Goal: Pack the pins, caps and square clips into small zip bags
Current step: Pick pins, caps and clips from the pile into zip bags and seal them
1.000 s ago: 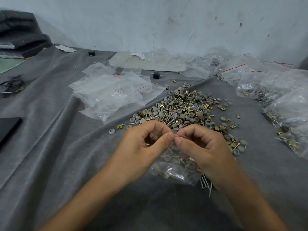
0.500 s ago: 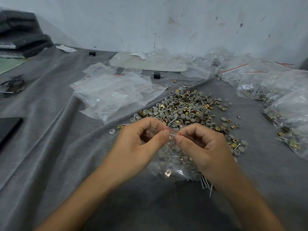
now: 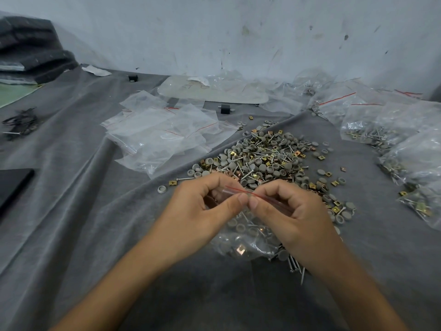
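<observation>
A small clear zip bag (image 3: pixel 248 237) holding grey caps, metal pins and gold square clips hangs between my hands over the grey cloth. My left hand (image 3: pixel 202 211) and my right hand (image 3: pixel 293 216) both pinch its red-lined top edge, thumbs almost touching at the middle. Behind the hands lies a loose pile of caps, pins and clips (image 3: pixel 265 161). A few pins (image 3: pixel 296 268) lie on the cloth under my right wrist. Empty zip bags (image 3: pixel 162 134) are heaped at the left of the pile.
Several filled bags (image 3: pixel 391 130) crowd the right side. A large clear sheet (image 3: pixel 214 89) lies at the back by the wall. A dark flat object (image 3: pixel 12 185) sits at the left edge, folded dark fabric (image 3: pixel 31 48) at the far left corner.
Both hands have lifted the bag's top a little and the pinch has slid along the red zip line. The bag's contents hang lower beneath the hands.
</observation>
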